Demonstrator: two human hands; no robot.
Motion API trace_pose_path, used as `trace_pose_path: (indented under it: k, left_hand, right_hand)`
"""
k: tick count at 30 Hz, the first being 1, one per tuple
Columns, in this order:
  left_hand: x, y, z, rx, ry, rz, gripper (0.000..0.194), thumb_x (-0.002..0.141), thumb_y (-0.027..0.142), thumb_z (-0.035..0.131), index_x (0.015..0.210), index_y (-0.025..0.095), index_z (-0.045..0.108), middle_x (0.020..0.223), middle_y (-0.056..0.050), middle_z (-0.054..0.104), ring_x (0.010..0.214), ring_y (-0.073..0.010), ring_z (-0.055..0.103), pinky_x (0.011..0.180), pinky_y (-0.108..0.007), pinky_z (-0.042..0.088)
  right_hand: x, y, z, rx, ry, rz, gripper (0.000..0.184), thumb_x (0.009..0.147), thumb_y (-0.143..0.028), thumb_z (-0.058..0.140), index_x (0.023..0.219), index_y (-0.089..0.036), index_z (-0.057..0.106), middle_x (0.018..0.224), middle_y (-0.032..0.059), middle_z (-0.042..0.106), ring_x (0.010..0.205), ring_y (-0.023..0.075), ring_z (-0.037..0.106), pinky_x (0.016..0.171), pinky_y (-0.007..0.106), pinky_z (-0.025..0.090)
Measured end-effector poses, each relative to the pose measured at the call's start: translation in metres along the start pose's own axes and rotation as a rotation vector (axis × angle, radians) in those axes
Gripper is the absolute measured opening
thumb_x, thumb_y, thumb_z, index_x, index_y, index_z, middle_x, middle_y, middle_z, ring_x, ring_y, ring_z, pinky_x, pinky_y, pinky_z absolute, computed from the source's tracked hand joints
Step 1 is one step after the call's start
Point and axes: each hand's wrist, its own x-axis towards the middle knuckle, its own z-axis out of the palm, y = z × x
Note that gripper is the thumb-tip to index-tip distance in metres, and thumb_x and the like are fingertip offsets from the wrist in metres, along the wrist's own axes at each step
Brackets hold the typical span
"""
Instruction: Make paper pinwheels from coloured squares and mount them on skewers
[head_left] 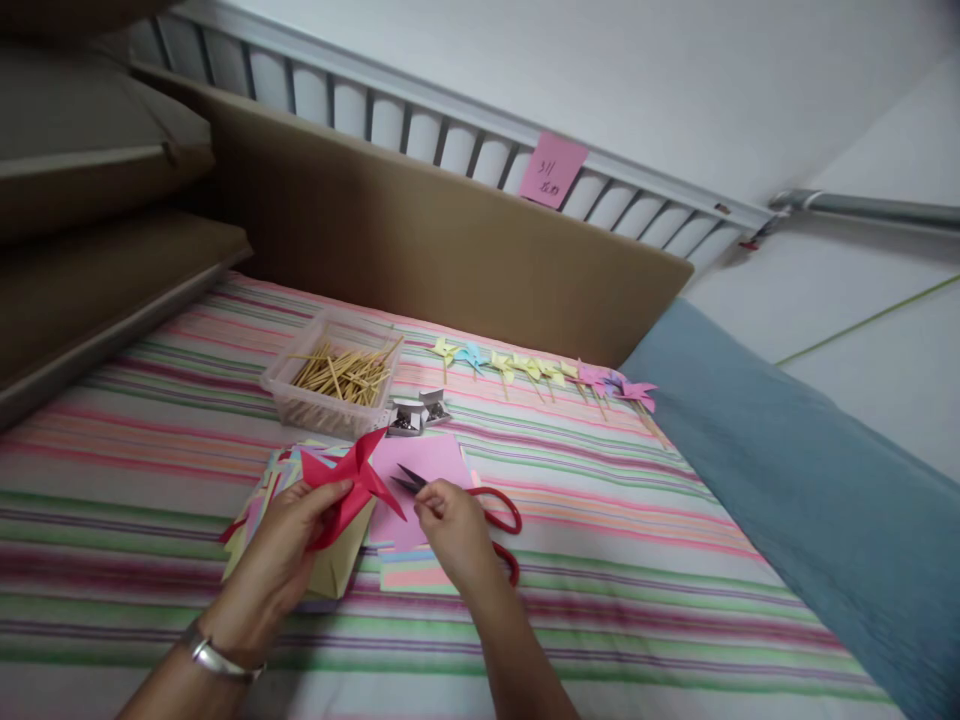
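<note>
My left hand (pixel 296 530) pinches a red paper pinwheel (pixel 358 478) between thumb and fingers, its pointed blades spread out. Just right of it, my right hand (pixel 454 525) has thumb and fingertips pressed together; whatever may be between them is too small to make out. Scissors with red handles (pixel 504 495) lie behind and under the right hand, dark blades pointing left toward the pinwheel. Beneath them is a stack of pink paper squares (pixel 431 455) with other colours below. A second pile of coloured paper (pixel 337 565) sits under the left hand.
A clear plastic box (pixel 274 385) of wooden sticks stands behind the paper, with small open boxes of pins (pixel 409 418) beside it. Finished pinwheels on sticks (pixel 502 365) lie in a row farther back. A brown board (pixel 420 240) borders the striped cloth (pixel 600 620).
</note>
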Motion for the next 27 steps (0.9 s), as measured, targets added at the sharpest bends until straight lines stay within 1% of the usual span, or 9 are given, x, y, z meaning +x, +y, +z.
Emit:
trace_pose_path:
  k: [4, 6, 8, 12, 17, 22, 25, 27]
  left_hand:
    - [0.002, 0.000, -0.001, 0.022, -0.013, -0.001, 0.019, 0.057, 0.019, 0.077, 0.073, 0.012, 0.069, 0.069, -0.004, 0.073, 0.061, -0.0145, 0.065, 0.060, -0.022, 0.051]
    - [0.002, 0.000, -0.001, 0.032, -0.006, -0.008, 0.019, 0.057, 0.019, 0.077, 0.073, 0.012, 0.069, 0.069, -0.004, 0.073, 0.061, -0.0150, 0.065, 0.060, -0.022, 0.050]
    - [0.001, 0.001, -0.001, 0.036, -0.011, -0.009, 0.019, 0.057, 0.020, 0.077, 0.073, 0.013, 0.069, 0.068, -0.004, 0.073, 0.061, -0.0154, 0.065, 0.059, -0.023, 0.050]
    - [0.000, 0.004, -0.001, 0.038, -0.042, 0.014, 0.016, 0.057, 0.021, 0.077, 0.069, 0.013, 0.069, 0.065, -0.004, 0.072, 0.059, -0.0158, 0.065, 0.056, -0.023, 0.048]
    - [-0.001, 0.008, -0.002, 0.062, -0.039, 0.022, 0.018, 0.056, 0.023, 0.077, 0.067, 0.012, 0.070, 0.063, -0.007, 0.072, 0.055, -0.0173, 0.064, 0.054, -0.025, 0.047]
    - [-0.005, 0.011, -0.001, 0.060, 0.001, 0.071, 0.026, 0.052, 0.024, 0.079, 0.073, 0.012, 0.071, 0.063, -0.006, 0.072, 0.058, -0.0201, 0.065, 0.057, -0.027, 0.048]
    - [-0.005, 0.010, -0.001, 0.080, 0.053, 0.094, 0.025, 0.050, 0.022, 0.080, 0.072, 0.012, 0.070, 0.063, -0.005, 0.072, 0.056, -0.0177, 0.064, 0.056, -0.025, 0.047]
    - [-0.003, 0.009, 0.000, 0.092, 0.067, 0.111, 0.026, 0.050, 0.021, 0.080, 0.073, 0.012, 0.070, 0.064, -0.004, 0.072, 0.056, -0.0160, 0.064, 0.056, -0.023, 0.047]
  right_hand:
    - [-0.004, 0.000, 0.008, -0.167, 0.001, -0.041, 0.015, 0.070, -0.007, 0.049, 0.069, -0.018, 0.058, 0.067, 0.0020, 0.063, 0.061, 0.0149, 0.057, 0.055, 0.022, 0.038]
    - [-0.004, -0.002, 0.011, -0.269, 0.007, -0.062, 0.015, 0.071, -0.006, 0.049, 0.067, -0.018, 0.056, 0.067, 0.0029, 0.063, 0.063, 0.0157, 0.057, 0.056, 0.023, 0.036]
    - [-0.002, -0.002, 0.013, -0.323, 0.010, -0.071, 0.014, 0.072, -0.007, 0.050, 0.067, -0.018, 0.056, 0.068, 0.0036, 0.063, 0.064, 0.0162, 0.057, 0.057, 0.023, 0.036]
    - [0.004, 0.000, 0.018, -0.340, -0.006, -0.070, 0.014, 0.075, -0.008, 0.050, 0.067, -0.017, 0.057, 0.069, 0.0052, 0.064, 0.064, 0.0169, 0.058, 0.058, 0.024, 0.037]
    - [0.004, 0.000, 0.019, -0.356, -0.047, -0.078, 0.017, 0.072, -0.003, 0.051, 0.065, -0.016, 0.060, 0.072, 0.0074, 0.065, 0.067, 0.0184, 0.060, 0.059, 0.025, 0.038]
    - [-0.001, -0.002, 0.015, -0.357, -0.063, -0.066, 0.023, 0.068, 0.003, 0.049, 0.069, -0.016, 0.063, 0.077, 0.0084, 0.065, 0.070, 0.0194, 0.060, 0.059, 0.025, 0.038]
    - [-0.002, -0.004, 0.014, -0.339, -0.064, -0.062, 0.025, 0.068, 0.004, 0.048, 0.070, -0.016, 0.063, 0.078, 0.0094, 0.065, 0.072, 0.0203, 0.060, 0.061, 0.026, 0.038]
    - [-0.002, -0.005, 0.013, -0.313, -0.062, -0.063, 0.024, 0.068, 0.003, 0.048, 0.070, -0.016, 0.063, 0.077, 0.0094, 0.065, 0.072, 0.0207, 0.060, 0.062, 0.026, 0.038]
